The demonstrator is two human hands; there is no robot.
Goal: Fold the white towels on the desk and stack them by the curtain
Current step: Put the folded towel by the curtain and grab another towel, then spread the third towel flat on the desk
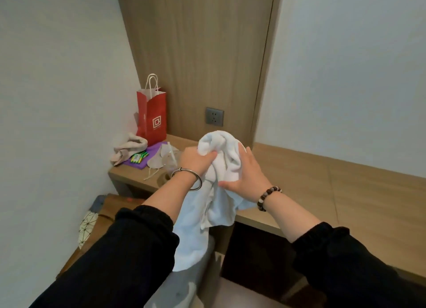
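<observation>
A crumpled white towel (219,183) hangs in the air above the front edge of the wooden desk (345,188). My left hand (196,161), with a metal bangle on the wrist, grips a bunched fold near the towel's top. My right hand (245,174), with a bead bracelet on the wrist, holds the towel's right side, thumb pressed into the cloth. The towel's lower part drapes down past the desk edge, in front of a grey chair back (202,273). No curtain is in view.
A red paper bag (153,121) stands at the desk's far left corner. Beside it lie a beige cloth (129,147), a purple sheet with green markers (139,158) and a clear plastic cup (170,162). A wall socket (214,116) sits in the wood panel.
</observation>
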